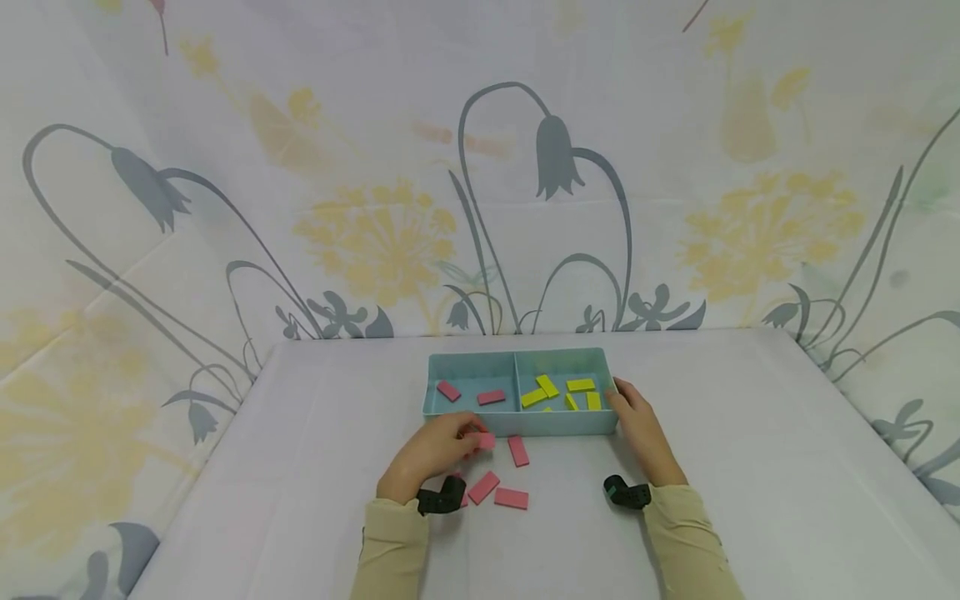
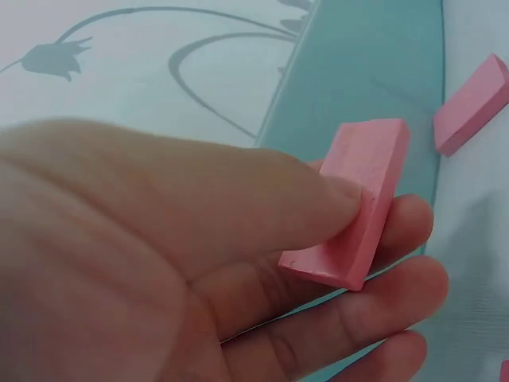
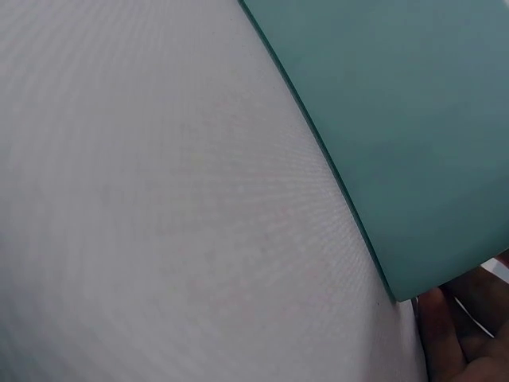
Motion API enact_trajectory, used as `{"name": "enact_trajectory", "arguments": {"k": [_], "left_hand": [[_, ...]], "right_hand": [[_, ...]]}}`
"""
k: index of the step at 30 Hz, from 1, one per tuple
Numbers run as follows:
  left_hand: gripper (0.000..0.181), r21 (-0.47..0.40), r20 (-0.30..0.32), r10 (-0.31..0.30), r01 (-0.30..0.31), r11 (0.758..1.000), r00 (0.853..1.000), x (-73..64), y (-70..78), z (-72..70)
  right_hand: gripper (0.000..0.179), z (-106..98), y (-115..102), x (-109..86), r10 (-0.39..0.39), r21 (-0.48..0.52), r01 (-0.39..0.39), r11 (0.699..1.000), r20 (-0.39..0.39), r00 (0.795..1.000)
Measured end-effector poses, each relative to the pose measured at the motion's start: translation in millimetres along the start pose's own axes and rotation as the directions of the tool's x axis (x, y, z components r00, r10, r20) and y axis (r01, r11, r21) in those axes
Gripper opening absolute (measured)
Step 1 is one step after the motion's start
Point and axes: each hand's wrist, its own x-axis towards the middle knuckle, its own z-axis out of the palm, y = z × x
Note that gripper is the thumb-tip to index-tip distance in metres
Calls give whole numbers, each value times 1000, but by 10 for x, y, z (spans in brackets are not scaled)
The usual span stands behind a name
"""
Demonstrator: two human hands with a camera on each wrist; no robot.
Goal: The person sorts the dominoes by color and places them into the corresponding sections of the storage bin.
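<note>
On the near part of the surface (image 1: 555, 533), loose pink blocks (image 1: 512, 498) are scattered. Just beyond most of these, a held pink block (image 1: 486, 441) is pinched between the thumb and fingers of the left hand (image 1: 431, 450). It is held by the near wall of the teal tray (image 1: 555, 425), its long axis set roughly along that wall, somewhat tilted. The tray's right end is gripped by the right hand (image 1: 643, 425), whose fingers are partly hidden. The left compartment (image 1: 480, 367), nearer the left hand, is occupied by two pink blocks (image 1: 491, 397); yellow blocks (image 1: 580, 385) are contained in the right one.
</note>
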Motion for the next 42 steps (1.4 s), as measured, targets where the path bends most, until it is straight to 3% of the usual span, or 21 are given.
{"name": "enact_trajectory", "arguments": {"k": [11,17,30,42], "left_hand": [[7,-80,-9,25,-25,996,1000,-16,-26,-30],[4,-88,-51,23,-28,996,998,-13,-20,-46],[12,-166,-84,40,-54,985,996,-18,16,-79],[14,-180,-101,60,-78,981,993,-30,20,-101]], "right_hand": [[64,3,-5,-3,0,13,0,1000,-1,1000],[63,1,-13,-3,-13,5,13,1000,-6,1000],[64,-4,-14,6,-13,8,13,1000,-5,1000],[66,3,2,10,-16,-10,16,1000,-4,1000]]}}
